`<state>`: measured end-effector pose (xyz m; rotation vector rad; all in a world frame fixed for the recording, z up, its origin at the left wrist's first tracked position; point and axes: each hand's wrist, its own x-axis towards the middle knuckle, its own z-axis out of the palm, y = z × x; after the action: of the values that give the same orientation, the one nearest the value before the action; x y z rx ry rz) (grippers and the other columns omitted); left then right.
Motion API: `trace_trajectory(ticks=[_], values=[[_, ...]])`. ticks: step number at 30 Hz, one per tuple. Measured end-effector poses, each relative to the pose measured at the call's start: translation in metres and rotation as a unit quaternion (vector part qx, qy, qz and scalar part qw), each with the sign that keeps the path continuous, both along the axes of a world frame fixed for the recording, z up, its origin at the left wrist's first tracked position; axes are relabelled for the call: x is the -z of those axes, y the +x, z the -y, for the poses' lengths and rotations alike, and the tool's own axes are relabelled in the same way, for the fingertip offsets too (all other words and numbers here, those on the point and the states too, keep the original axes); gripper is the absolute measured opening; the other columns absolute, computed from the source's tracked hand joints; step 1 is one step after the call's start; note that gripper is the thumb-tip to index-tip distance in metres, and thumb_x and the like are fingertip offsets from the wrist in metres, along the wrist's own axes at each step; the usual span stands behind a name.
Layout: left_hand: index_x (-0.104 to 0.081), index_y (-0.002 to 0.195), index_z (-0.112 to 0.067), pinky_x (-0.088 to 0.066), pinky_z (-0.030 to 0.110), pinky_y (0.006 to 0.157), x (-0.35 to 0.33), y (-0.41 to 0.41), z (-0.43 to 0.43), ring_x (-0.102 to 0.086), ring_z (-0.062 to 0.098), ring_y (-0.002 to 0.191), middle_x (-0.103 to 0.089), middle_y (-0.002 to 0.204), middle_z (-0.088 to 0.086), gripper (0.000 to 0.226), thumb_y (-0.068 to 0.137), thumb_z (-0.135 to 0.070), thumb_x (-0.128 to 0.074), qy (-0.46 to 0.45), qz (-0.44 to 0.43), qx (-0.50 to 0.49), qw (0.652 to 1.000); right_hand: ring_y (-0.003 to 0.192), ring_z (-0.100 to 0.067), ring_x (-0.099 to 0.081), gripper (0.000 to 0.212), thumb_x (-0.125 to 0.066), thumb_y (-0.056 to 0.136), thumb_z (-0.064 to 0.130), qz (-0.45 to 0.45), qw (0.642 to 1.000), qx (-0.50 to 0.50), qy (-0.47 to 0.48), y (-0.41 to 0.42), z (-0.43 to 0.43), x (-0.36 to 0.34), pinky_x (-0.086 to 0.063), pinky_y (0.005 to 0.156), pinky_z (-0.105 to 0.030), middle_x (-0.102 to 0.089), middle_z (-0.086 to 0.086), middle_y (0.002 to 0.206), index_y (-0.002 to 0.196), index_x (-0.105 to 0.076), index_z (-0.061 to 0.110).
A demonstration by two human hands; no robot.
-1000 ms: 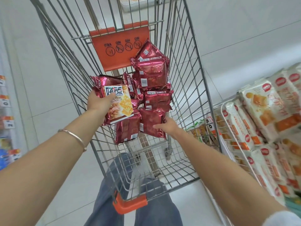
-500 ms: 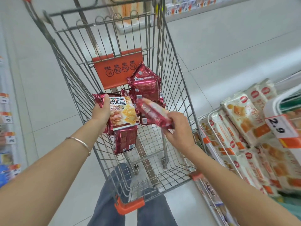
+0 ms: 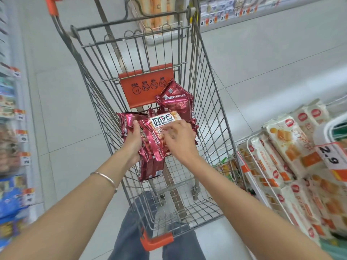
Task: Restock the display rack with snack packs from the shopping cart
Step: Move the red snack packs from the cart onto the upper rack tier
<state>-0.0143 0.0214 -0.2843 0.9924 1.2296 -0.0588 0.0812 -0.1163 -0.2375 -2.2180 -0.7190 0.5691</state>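
A wire shopping cart (image 3: 204, 102) stands in front of me with several shiny red snack packs (image 3: 176, 102) piled against its orange flap. My left hand (image 3: 132, 141) grips a stack of red snack packs (image 3: 152, 143) from the left side, above the cart's floor. My right hand (image 3: 178, 139) lies on top of the same stack, fingers curled over the upper pack with the white label (image 3: 162, 120). Another red pack (image 3: 150, 169) hangs below the stack. The wire display rack (image 3: 262, 166) is at the right.
The rack at right holds white and orange cracker packs (image 3: 287, 145) and a 2.9 price tag (image 3: 330, 158). Shelves with price labels (image 3: 22, 136) line the left aisle side. More shelving (image 3: 225, 14) runs along the back. My jeans-clad legs (image 3: 135, 231) show under the cart.
My right hand carried a red pack from the cart's right side over to the stack in my left hand and now rests on it. The view has tilted up.
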Motion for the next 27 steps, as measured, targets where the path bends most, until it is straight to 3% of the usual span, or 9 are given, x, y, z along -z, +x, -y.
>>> trace_trajectory(ticks=[2, 4, 6, 10, 13, 15, 18, 25, 27], values=[[-0.028, 0.151, -0.042, -0.024, 0.072, 0.110, 0.019, -0.010, -0.007, -0.030, 0.035, 0.147, -0.029, 0.161, 0.010, 0.134, 0.036, -0.108, -0.042, -0.033, 0.003, 0.026, 0.999, 0.141, -0.017, -0.028, 0.072, -0.077, 0.077, 0.038, -0.023, 0.998, 0.009, -0.057, 0.014, -0.001, -0.002, -0.019, 0.119, -0.059, -0.034, 0.001, 0.151, 0.140, -0.046, 0.026], [-0.044, 0.144, -0.030, -0.036, 0.068, 0.107, 0.003, -0.012, -0.004, -0.051, 0.037, 0.133, -0.052, 0.145, 0.019, 0.121, 0.048, -0.104, -0.040, -0.044, 0.001, 0.024, 0.999, 0.152, -0.024, -0.010, 0.123, -0.083, 0.064, 0.057, -0.125, 0.989, -0.001, -0.080, 0.030, 0.001, -0.006, -0.011, 0.121, -0.058, -0.004, -0.002, 0.166, 0.157, -0.007, 0.030], [-0.053, 0.132, -0.017, -0.041, 0.063, 0.105, -0.028, -0.007, 0.005, -0.061, 0.037, 0.120, -0.064, 0.129, 0.022, 0.116, 0.053, -0.101, -0.035, -0.077, 0.029, 0.036, 0.996, 0.152, -0.029, -0.015, 0.137, -0.079, 0.064, 0.066, -0.220, 0.970, -0.047, -0.088, 0.043, 0.006, -0.011, -0.016, 0.120, -0.051, -0.001, -0.005, 0.167, 0.157, 0.014, 0.029], [-0.020, 0.154, -0.023, -0.046, 0.061, 0.102, -0.037, 0.001, 0.010, -0.057, 0.037, 0.125, -0.050, 0.145, 0.022, 0.134, 0.049, -0.069, -0.089, -0.075, 0.043, 0.084, 0.993, 0.149, -0.031, -0.024, 0.138, -0.075, 0.061, 0.075, -0.290, 0.946, -0.100, -0.103, 0.055, 0.017, -0.006, -0.022, 0.120, -0.052, -0.006, -0.006, 0.167, 0.157, 0.012, 0.028], [-0.033, 0.147, -0.011, -0.058, 0.042, 0.073, -0.051, 0.004, 0.017, -0.073, 0.030, 0.091, -0.073, 0.111, 0.018, 0.105, 0.063, -0.038, -0.088, -0.046, 0.053, 0.100, 0.993, 0.133, -0.028, -0.050, 0.135, -0.079, 0.053, 0.077, -0.402, 0.912, -0.055, -0.061, 0.059, 0.027, 0.002, -0.034, 0.115, -0.054, -0.038, -0.006, 0.157, 0.157, -0.006, 0.032], [-0.053, 0.129, -0.009, -0.056, 0.038, 0.075, -0.065, 0.005, 0.025, -0.071, 0.027, 0.082, -0.077, 0.093, 0.011, 0.067, 0.073, -0.035, -0.078, -0.053, 0.061, 0.114, 0.990, 0.099, -0.019, -0.068, 0.106, -0.075, 0.064, 0.075, -0.441, 0.893, -0.054, -0.067, 0.063, 0.036, -0.005, -0.053, 0.095, -0.044, -0.069, -0.003, 0.121, 0.145, -0.038, 0.018], [-0.058, 0.120, -0.007, -0.056, 0.039, 0.079, -0.079, 0.005, 0.036, -0.071, 0.028, 0.078, -0.076, 0.092, 0.012, 0.048, 0.086, -0.039, -0.069, -0.045, 0.065, 0.102, 0.992, 0.068, -0.011, -0.066, 0.047, -0.062, 0.089, 0.056, -0.469, 0.878, -0.071, -0.054, 0.064, 0.045, -0.021, -0.056, 0.063, -0.026, -0.070, 0.002, 0.082, 0.109, -0.060, 0.014], [-0.054, 0.124, -0.002, -0.057, 0.045, 0.087, -0.130, 0.001, 0.058, -0.073, 0.032, 0.086, -0.075, 0.100, 0.017, 0.066, 0.081, -0.049, -0.074, 0.036, 0.067, 0.106, 0.991, 0.076, -0.019, -0.070, 0.083, -0.079, 0.077, 0.052, -0.410, 0.912, -0.016, 0.005, 0.048, 0.067, -0.073, -0.058, 0.063, -0.030, -0.073, -0.007, 0.099, 0.138, -0.045, 0.006], [-0.047, 0.134, -0.006, -0.056, 0.047, 0.089, -0.146, 0.005, 0.057, -0.070, 0.032, 0.100, -0.070, 0.116, 0.018, 0.100, 0.060, -0.062, -0.083, 0.069, 0.072, 0.126, 0.987, 0.091, -0.022, -0.071, 0.100, -0.085, 0.068, 0.054, -0.393, 0.919, -0.007, 0.036, 0.049, 0.078, -0.092, -0.059, 0.080, -0.038, -0.071, -0.008, 0.114, 0.144, -0.036, 0.010]])
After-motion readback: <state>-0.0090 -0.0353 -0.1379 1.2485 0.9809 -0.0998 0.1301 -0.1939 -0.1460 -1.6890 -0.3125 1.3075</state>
